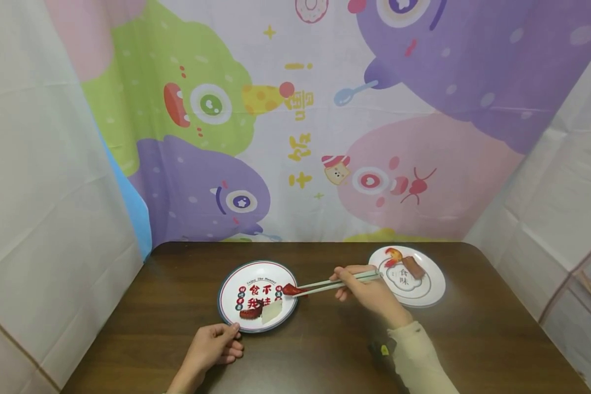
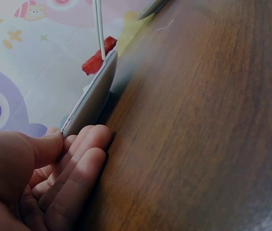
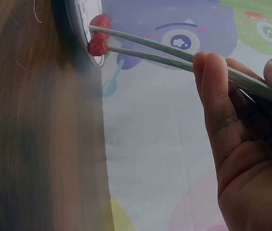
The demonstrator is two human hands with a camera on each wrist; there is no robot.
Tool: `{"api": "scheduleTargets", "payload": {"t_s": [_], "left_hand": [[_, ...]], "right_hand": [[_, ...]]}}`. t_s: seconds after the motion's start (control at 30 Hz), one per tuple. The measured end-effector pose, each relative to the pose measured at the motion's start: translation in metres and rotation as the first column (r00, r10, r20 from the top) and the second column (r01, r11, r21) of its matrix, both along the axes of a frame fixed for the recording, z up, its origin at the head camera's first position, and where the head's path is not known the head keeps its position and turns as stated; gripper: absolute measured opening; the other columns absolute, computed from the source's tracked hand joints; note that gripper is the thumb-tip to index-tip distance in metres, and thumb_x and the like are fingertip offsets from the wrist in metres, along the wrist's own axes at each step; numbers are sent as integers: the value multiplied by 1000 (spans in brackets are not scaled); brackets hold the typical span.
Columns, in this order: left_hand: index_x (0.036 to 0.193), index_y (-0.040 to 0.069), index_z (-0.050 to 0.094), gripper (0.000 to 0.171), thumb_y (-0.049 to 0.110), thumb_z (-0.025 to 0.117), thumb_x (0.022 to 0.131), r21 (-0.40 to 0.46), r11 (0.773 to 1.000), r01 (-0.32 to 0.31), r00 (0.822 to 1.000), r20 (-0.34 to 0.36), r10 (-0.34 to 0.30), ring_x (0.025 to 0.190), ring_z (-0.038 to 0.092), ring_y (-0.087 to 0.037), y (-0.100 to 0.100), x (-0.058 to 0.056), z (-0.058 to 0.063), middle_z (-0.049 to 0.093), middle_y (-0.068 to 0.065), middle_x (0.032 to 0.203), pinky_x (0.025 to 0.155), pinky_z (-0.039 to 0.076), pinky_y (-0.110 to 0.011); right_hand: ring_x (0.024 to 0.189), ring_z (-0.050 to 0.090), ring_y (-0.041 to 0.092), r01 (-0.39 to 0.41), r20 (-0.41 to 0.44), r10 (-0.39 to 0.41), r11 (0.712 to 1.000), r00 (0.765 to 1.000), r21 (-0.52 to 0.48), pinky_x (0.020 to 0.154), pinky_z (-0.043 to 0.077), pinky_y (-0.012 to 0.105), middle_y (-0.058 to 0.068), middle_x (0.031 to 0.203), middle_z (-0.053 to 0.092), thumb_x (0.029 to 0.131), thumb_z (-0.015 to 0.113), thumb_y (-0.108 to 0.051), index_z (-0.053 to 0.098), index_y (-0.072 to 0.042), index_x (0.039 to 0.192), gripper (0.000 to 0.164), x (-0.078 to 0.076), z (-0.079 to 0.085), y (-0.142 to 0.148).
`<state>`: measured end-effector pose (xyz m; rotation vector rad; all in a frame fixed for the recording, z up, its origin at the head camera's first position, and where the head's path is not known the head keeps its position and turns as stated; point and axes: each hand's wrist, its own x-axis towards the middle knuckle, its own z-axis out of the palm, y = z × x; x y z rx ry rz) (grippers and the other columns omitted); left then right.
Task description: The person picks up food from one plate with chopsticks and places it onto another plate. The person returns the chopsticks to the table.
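My left hand (image 1: 213, 346) pinches the near left rim of a round white plate (image 1: 228, 283) with dark edging and printed characters. In the left wrist view, the thumb is at the rim and the curled fingers are below it. My right hand (image 1: 366, 290) holds pale green chopsticks (image 1: 320, 285), pointing left. Their tips are at a glossy red food piece (image 1: 290, 289) by the plate's right rim; whether it touches the plate is unclear. A dark red piece (image 1: 250, 312) and a whitish flat piece (image 1: 272, 312) lie on the plate's near part.
Beyond my right hand, a second white plate (image 1: 433, 290) bears a brown block-like piece (image 1: 413, 267) and a red-and-yellow piece (image 1: 393, 256). Both plates stand on a dark wooden table (image 1: 325, 350). A cartoon-printed curtain (image 1: 295, 213) hangs behind its far edge.
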<state>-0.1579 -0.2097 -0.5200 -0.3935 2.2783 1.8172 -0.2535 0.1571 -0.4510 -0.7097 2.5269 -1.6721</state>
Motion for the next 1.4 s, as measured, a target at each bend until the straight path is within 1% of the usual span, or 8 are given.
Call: {"api": "scheduleTargets", "payload": {"t_s": [0.17,0.27,0.5,0.57,0.73,0.9,1.13,1.4], "left_hand": [[95,-5,70,40,33,62,104,1,1000,-3,1000,-3,3,64,73,-15,0,0,0,75,-7,73,57,61,-28],[94,-5,70,39,32,61,104,-1,1000,-5,1000,2,5,64,73,-15,0,0,0,74,-7,73,57,61,-28],[95,-5,69,40,32,61,105,3,1000,-8,1000,-2,8,63,73,-15,1,0,0,74,-7,73,56,60,-27],[95,-6,69,40,31,61,105,0,1000,-9,1000,-3,9,63,73,-15,1,0,0,74,-7,73,56,60,-28],[95,-7,69,40,31,60,105,2,1000,-5,1000,-12,5,63,73,-15,1,0,-2,74,-8,73,56,61,-27],[95,-7,69,39,30,60,106,6,1000,-5,1000,-14,5,63,73,-15,1,0,-1,74,-8,73,57,61,-27],[95,-7,69,39,31,61,105,3,1000,-19,1000,-8,19,63,73,-16,1,0,-2,75,-9,74,57,61,-29],[94,-6,70,40,32,61,105,8,1000,-12,1000,-3,12,63,73,-15,0,1,0,74,-8,72,57,62,-28]], "right_hand": [[64,72,17,5,2,-5,1000,1000,9,60,53,23,4,72,75,107,57,-31,78,-9,99,31,0,0,-1],[64,72,16,3,-6,-3,1000,1000,6,61,53,24,4,71,75,107,57,-30,78,-9,100,31,0,0,-2],[63,72,17,-3,-9,3,1000,1000,-15,62,57,31,4,71,75,106,58,-32,78,-8,98,32,0,-2,-5],[62,72,18,-3,-11,3,1000,1000,-18,61,57,31,4,70,75,106,58,-32,78,-8,98,32,0,-3,-6],[61,72,18,-6,-20,5,1000,1000,-25,60,57,28,4,69,75,106,58,-29,78,-8,97,30,-1,-4,-8],[61,72,17,-8,-26,7,1000,1000,-18,58,57,32,2,69,74,106,58,-28,78,-8,98,29,0,-4,-9],[61,72,17,-11,-22,11,1000,1000,-24,57,53,24,2,70,74,106,59,-31,78,-7,99,31,0,-5,-11],[62,72,16,-26,-21,25,1000,999,-14,58,55,27,3,71,75,107,58,-31,77,-7,99,32,-1,-6,-13]]}}
